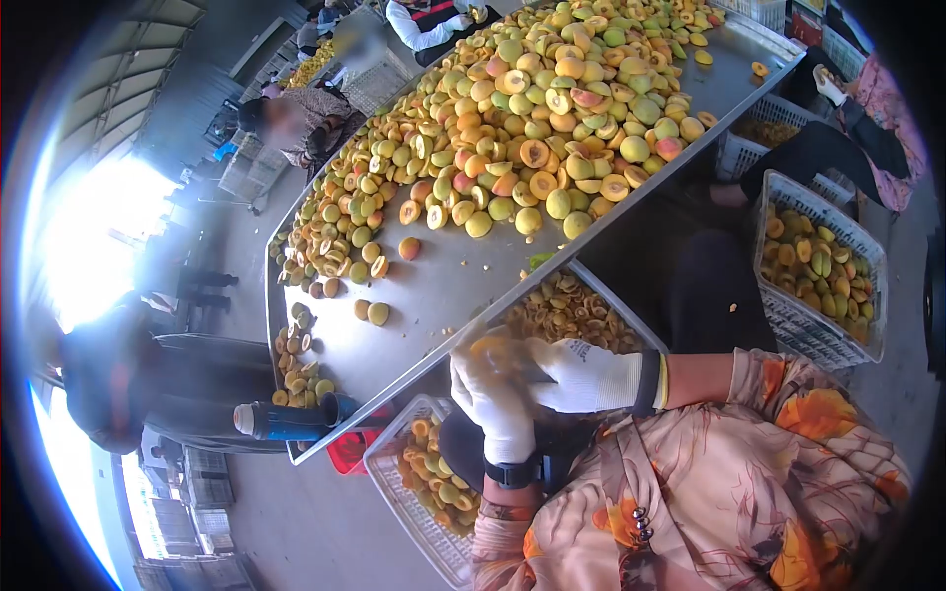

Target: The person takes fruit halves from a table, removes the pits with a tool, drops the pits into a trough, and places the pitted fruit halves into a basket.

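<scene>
Floral shirt [690, 473]; left hand [493, 399] (raised, blurred) meets right hand [581, 376].

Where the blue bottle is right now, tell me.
In the head view, the blue bottle is at lower left, at the lower-left corner of the metal table, just below some fruit and left of the red container.

Metal table [443, 276]: halved fruit [532, 153] heaped, green leaf [540, 260], blue bottle [286, 422].
</scene>
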Demonstrator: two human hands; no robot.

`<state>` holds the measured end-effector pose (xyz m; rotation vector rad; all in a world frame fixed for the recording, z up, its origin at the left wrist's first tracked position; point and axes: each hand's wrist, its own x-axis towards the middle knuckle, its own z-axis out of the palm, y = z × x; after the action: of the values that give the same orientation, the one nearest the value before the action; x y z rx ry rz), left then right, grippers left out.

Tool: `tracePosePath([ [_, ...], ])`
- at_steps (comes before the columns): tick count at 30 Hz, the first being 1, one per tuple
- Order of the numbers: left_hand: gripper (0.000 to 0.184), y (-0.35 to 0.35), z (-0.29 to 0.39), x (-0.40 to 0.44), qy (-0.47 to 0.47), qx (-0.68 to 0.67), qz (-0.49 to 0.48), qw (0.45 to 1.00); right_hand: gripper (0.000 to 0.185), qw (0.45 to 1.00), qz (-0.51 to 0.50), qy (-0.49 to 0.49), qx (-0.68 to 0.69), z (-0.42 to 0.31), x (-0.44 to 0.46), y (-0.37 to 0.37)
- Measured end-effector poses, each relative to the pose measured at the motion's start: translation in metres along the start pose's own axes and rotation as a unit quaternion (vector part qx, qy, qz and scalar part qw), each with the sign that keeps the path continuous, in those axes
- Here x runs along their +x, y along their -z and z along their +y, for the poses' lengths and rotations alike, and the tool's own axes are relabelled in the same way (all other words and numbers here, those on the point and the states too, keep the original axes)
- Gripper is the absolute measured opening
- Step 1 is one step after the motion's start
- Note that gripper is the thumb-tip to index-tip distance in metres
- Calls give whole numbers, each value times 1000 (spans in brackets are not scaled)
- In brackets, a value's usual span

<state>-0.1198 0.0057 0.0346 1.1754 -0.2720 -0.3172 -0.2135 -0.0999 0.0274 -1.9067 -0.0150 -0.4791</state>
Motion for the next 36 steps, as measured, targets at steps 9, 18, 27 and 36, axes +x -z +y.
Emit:
tracePosePath([
  [9,46,-1,21,-31,-143,112,-1,983,36,998,-63,17,-17,-15,-17,-15],
  [18,42,-2,39,-24,-146,156,-13,977,47,974,-175,2,141,-10,-4,-8],
  [27,43,-10,33,-14,-162,133,-22,977,46,980,-175,66,71,2,13,4],
  [36,52,-3,30,1,-79,67,-110,989,41,942,-267,-124,161,6,13,6],
])
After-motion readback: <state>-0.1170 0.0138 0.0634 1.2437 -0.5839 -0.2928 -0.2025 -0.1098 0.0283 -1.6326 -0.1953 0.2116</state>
